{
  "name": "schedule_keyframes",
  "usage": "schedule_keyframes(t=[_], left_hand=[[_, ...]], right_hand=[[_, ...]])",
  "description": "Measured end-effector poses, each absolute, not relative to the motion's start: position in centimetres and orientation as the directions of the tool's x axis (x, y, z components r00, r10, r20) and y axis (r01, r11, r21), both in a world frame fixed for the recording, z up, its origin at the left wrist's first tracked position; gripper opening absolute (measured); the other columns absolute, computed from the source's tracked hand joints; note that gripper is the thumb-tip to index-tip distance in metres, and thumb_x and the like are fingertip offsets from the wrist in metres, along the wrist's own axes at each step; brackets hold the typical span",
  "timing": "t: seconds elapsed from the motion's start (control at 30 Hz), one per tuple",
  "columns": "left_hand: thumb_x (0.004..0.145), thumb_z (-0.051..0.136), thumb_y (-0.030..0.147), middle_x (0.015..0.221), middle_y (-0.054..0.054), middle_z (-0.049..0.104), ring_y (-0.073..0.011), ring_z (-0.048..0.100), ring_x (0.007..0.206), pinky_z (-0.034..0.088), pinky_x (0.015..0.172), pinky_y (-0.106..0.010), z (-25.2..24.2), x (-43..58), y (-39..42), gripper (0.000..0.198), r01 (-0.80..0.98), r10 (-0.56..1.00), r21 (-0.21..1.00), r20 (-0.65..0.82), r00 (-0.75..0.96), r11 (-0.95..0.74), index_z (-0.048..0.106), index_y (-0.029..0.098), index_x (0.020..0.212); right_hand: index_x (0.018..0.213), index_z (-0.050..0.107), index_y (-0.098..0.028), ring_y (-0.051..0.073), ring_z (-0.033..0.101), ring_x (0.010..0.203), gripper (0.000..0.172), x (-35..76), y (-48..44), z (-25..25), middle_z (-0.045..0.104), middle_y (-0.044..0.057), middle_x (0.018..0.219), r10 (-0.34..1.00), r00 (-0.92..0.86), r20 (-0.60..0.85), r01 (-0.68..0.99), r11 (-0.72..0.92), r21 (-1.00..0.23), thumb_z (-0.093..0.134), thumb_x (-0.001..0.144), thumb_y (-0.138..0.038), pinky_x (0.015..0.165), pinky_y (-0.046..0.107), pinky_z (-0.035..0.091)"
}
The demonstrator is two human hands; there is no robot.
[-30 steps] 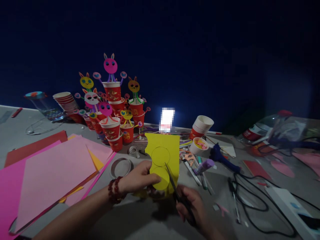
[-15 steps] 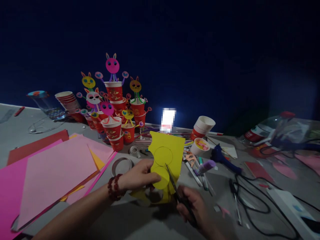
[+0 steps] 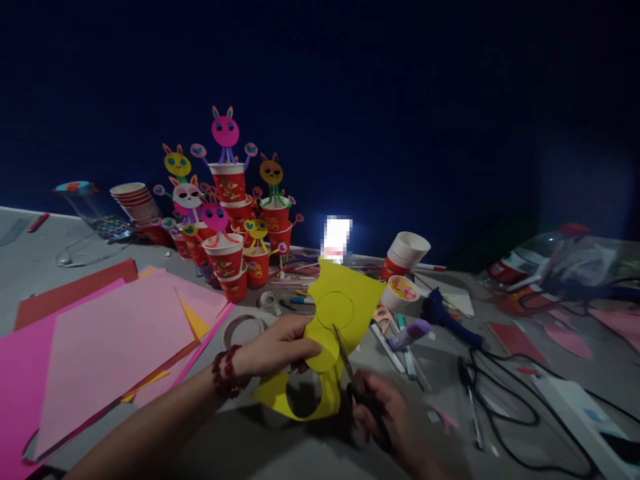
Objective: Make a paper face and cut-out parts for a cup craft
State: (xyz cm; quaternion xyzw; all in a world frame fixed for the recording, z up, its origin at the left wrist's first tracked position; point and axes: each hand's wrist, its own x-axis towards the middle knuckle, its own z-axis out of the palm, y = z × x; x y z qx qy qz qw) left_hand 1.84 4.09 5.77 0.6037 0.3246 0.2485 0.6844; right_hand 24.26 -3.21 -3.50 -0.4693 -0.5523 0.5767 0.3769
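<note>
My left hand (image 3: 285, 348) pinches a yellow paper sheet (image 3: 357, 297), thumb on top near a nearly cut-round disc. A pencilled circle shows on the sheet above that disc. Below it, a round hole opens in the lower part of the paper. My right hand (image 3: 383, 407) is closed round the dark handles of a pair of scissors (image 3: 346, 360). Their blades lie at the paper, along the right edge of the disc, with the tip near the drawn circle.
Decorated red paper cups (image 3: 230, 183) with animal faces stand stacked behind. Pink paper sheets (image 3: 130, 333) lie left, beside a tape roll (image 3: 243, 331). On the right are a glue stick (image 3: 411, 335), a blue glue gun (image 3: 450, 319), black cable and a cup of scraps (image 3: 400, 293).
The yellow sheet has turned clockwise, its top shifting right, and its lower part with the hole now shows more fully. The scissors stay at about the same place.
</note>
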Motion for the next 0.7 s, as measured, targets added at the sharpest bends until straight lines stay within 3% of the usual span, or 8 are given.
schedule_keyframes(t=[0.17, 0.33, 0.53, 0.7], left_hand=[[0.081, 0.06, 0.037, 0.066, 0.003, 0.052, -0.0072, 0.044, 0.053, 0.034, 0.049, -0.018, 5.5, 2.0, 3.9, 0.023, 0.071, 0.683, 0.988, -0.147, 0.715, 0.138, 0.056, 0.014, 0.082], [0.081, 0.061, 0.038, 0.065, 0.004, 0.051, -0.007, 0.043, 0.052, 0.033, 0.048, -0.018, 5.4, 2.0, 4.0, 0.024, 0.088, 0.68, 0.984, -0.171, 0.713, 0.155, 0.056, 0.015, 0.082], [0.082, 0.061, 0.034, 0.068, 0.003, 0.053, -0.0071, 0.043, 0.052, 0.032, 0.049, -0.019, 5.8, 1.9, 4.1, 0.02, 0.067, 0.666, 0.987, -0.15, 0.731, 0.148, 0.057, 0.015, 0.084], [0.082, 0.061, 0.036, 0.066, 0.003, 0.052, -0.007, 0.043, 0.052, 0.031, 0.048, -0.019, 5.9, 2.0, 4.0, 0.022, 0.064, 0.664, 0.985, -0.155, 0.731, 0.159, 0.056, 0.015, 0.082]], right_hand=[[0.062, 0.038, -0.024, 0.009, 0.04, 0.037, 0.062, 24.4, -3.2, -3.6, 0.04, -0.008, 0.047, 0.957, -0.266, -0.111, 0.064, -0.097, -0.993, 0.066, 0.061, -0.079, 0.036, 0.02, 0.035], [0.063, 0.037, -0.024, 0.006, 0.034, 0.035, 0.066, 24.6, -3.0, -3.9, 0.038, -0.009, 0.047, 0.944, -0.3, -0.133, 0.071, -0.117, -0.991, 0.064, 0.056, -0.085, 0.034, 0.02, 0.03], [0.061, 0.037, -0.023, 0.007, 0.035, 0.036, 0.063, 24.4, -3.1, -3.4, 0.038, -0.009, 0.047, 0.956, -0.291, -0.027, 0.089, -0.001, -0.996, 0.06, 0.065, -0.082, 0.036, 0.02, 0.026], [0.062, 0.037, -0.024, 0.007, 0.035, 0.033, 0.062, 24.1, -3.2, -2.7, 0.036, -0.009, 0.046, 0.952, -0.303, -0.035, 0.041, -0.023, -0.999, 0.06, 0.066, -0.081, 0.034, 0.02, 0.025]])
